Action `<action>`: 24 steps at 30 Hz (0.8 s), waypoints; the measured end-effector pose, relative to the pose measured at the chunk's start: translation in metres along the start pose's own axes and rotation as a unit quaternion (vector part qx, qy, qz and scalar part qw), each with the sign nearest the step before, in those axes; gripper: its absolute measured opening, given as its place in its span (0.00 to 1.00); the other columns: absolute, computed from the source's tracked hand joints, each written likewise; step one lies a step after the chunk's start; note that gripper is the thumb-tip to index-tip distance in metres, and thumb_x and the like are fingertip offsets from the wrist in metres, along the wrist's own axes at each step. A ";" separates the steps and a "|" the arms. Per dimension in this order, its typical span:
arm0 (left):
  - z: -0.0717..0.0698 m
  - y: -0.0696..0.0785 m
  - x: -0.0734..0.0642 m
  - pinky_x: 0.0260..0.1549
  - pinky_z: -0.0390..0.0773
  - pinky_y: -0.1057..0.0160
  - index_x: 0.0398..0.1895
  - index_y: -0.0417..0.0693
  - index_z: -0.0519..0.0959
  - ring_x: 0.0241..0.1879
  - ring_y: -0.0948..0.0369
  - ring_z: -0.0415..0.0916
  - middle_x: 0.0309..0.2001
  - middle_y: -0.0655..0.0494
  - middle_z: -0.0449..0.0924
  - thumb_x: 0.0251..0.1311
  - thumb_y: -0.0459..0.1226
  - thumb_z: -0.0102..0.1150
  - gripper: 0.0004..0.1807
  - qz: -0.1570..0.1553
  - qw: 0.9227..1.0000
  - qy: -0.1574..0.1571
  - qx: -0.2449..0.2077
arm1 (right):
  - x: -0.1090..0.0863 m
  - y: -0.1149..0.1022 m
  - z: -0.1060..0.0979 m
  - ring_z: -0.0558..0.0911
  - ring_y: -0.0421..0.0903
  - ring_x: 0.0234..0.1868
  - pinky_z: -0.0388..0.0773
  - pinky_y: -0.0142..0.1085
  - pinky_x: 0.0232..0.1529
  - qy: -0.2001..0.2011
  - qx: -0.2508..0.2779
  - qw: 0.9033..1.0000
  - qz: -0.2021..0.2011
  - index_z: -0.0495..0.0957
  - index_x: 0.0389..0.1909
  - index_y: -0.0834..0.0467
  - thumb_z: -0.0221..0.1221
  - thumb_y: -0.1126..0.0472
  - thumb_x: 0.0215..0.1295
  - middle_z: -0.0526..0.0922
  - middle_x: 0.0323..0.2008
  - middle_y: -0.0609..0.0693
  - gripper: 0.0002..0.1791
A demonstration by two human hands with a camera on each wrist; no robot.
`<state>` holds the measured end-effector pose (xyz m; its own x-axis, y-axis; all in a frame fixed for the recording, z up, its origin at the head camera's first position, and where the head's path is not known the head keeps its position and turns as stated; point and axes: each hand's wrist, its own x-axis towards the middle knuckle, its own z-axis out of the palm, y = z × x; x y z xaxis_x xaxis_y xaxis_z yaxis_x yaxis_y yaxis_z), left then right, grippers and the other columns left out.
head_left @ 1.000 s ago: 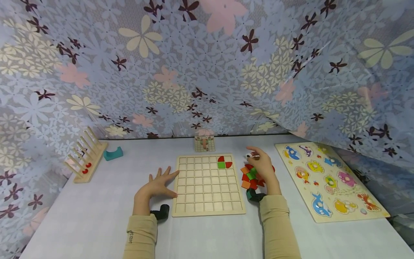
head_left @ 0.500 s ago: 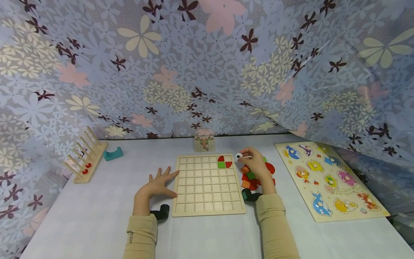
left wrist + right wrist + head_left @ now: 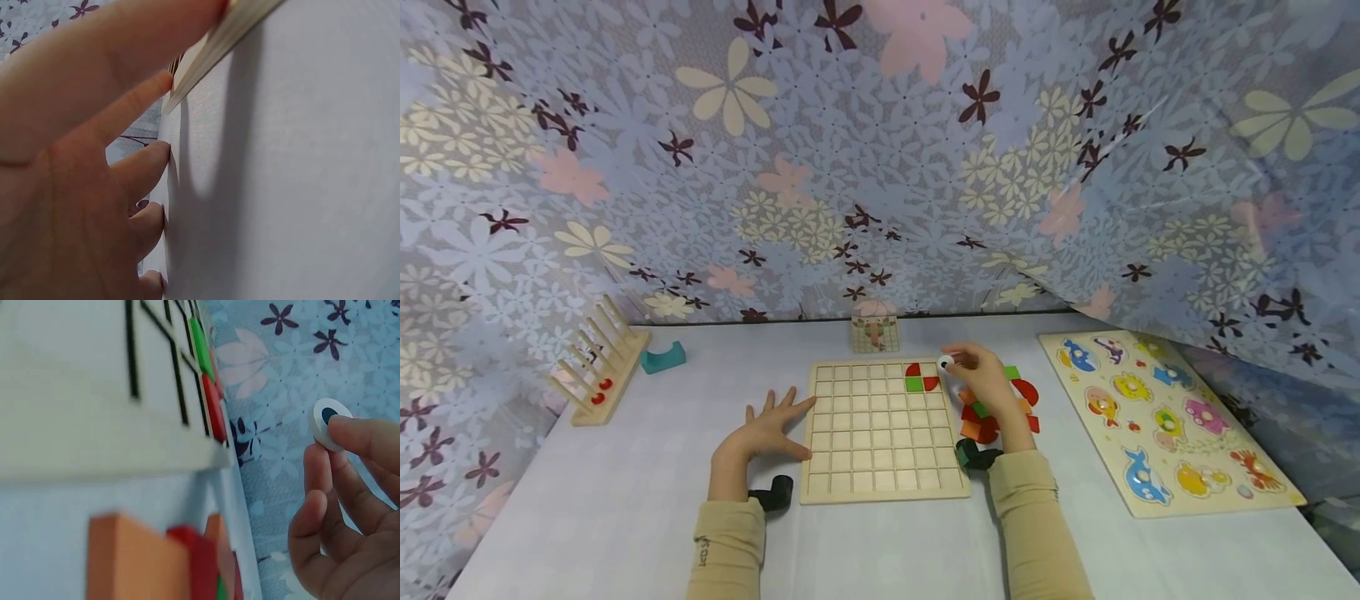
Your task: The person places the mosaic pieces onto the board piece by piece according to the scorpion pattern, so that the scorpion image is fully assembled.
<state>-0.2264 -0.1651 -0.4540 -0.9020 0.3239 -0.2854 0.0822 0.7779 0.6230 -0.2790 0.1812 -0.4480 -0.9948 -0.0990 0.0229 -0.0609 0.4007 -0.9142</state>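
Observation:
My right hand point(image 3: 987, 382) pinches a small white disc with a dark dot, like an eye piece point(image 3: 319, 428), between thumb and fingers. It holds the disc up near the upper right corner of a wooden grid board point(image 3: 880, 433). Two red rounded pieces point(image 3: 930, 383) and a green square point(image 3: 913, 383) lie in cells at that corner. At the board's left side, my left hand point(image 3: 763, 431) spreads its fingers, with thumb and index finger touching the edge; the left wrist view shows the thumb point(image 3: 125, 50) against it.
Loose red, orange and green pieces point(image 3: 970, 430) are heaped right of the board, partly under my right hand. A small pattern card point(image 3: 875, 334) stands behind it. An animal puzzle point(image 3: 1150, 417) lies far right. Left are a peg rack point(image 3: 613, 375) and a teal curved block point(image 3: 663, 357).
My right hand has moved left from above the loose pieces to the board's upper right corner, carrying the white disc. My left hand has stayed still.

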 end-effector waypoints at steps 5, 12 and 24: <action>0.001 0.000 0.000 0.58 0.21 0.33 0.70 0.50 0.58 0.68 0.38 0.22 0.72 0.39 0.37 0.38 0.41 0.73 0.51 -0.001 1.000 0.000 -0.003 | 0.006 -0.010 0.009 0.77 0.54 0.48 0.76 0.45 0.44 -0.016 -0.017 1.000 -0.005 0.76 0.50 0.62 0.58 0.64 0.61 0.78 0.45 0.59 0.16; 0.001 -0.001 0.001 0.58 0.21 0.32 0.70 0.50 0.57 0.68 0.38 0.22 0.72 0.39 0.37 0.38 0.42 0.73 0.52 -0.001 1.000 0.003 0.003 | 0.031 -0.027 0.026 0.77 0.55 0.46 0.77 0.43 0.43 -0.075 -0.067 0.995 0.004 0.79 0.46 0.63 0.58 0.63 0.61 0.78 0.46 0.59 0.14; 0.001 0.000 -0.001 0.58 0.22 0.32 0.70 0.50 0.57 0.68 0.37 0.23 0.72 0.38 0.37 0.38 0.42 0.73 0.52 0.000 1.000 -0.001 0.009 | 0.057 -0.037 0.051 0.78 0.51 0.38 0.76 0.40 0.38 -0.092 -0.190 0.977 0.013 0.82 0.34 0.62 0.63 0.67 0.53 0.82 0.37 0.55 0.07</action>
<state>-0.2257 -0.1646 -0.4539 -0.9014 0.3241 -0.2870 0.0888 0.7873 0.6101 -0.3290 0.1137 -0.4334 -0.9673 -0.2316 -0.1030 -0.0963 0.7117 -0.6959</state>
